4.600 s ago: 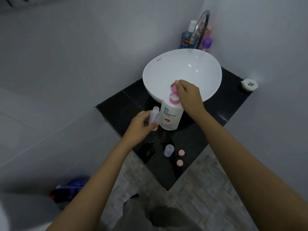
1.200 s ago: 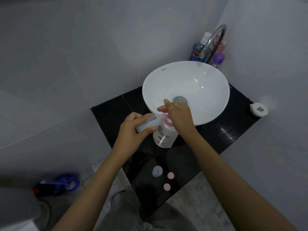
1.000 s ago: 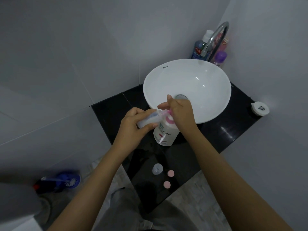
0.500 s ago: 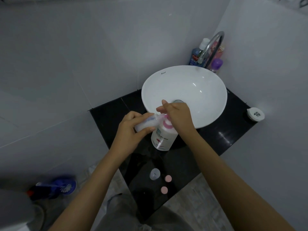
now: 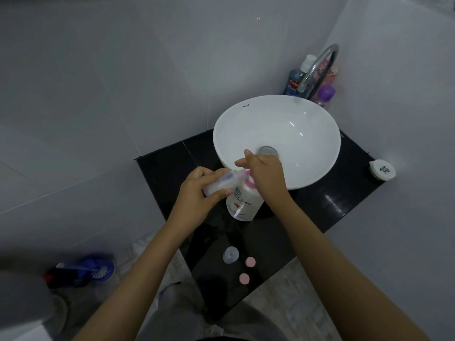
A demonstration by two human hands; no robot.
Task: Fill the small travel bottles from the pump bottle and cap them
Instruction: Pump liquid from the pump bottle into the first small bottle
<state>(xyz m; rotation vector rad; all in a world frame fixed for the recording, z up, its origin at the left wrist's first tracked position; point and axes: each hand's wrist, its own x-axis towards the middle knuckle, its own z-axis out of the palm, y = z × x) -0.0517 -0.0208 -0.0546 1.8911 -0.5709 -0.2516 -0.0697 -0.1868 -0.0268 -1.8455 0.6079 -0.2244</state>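
Note:
A white pump bottle (image 5: 242, 202) with a pink pump head stands on the black counter (image 5: 330, 205) in front of the basin. My right hand (image 5: 264, 174) rests on top of the pump head and hides most of it. My left hand (image 5: 200, 193) holds a small clear travel bottle (image 5: 220, 184) tilted on its side, its mouth at the pink spout. A second clear travel bottle (image 5: 231, 254) stands open near the counter's front corner. Two pink caps (image 5: 250, 262) (image 5: 244, 278) lie beside it.
A white bowl basin (image 5: 246, 124) with a chrome tap (image 5: 317, 65) fills the back of the counter. Several toiletry bottles (image 5: 296, 78) stand behind the tap. A small white round container (image 5: 382, 169) sits at the right corner. A blue toilet brush (image 5: 98, 269) is on the floor at left.
Since 4.6 s ago my left hand has tipped the travel bottle from upright to its side against the spout. In the last second both hands have barely moved; only the camera shifted.

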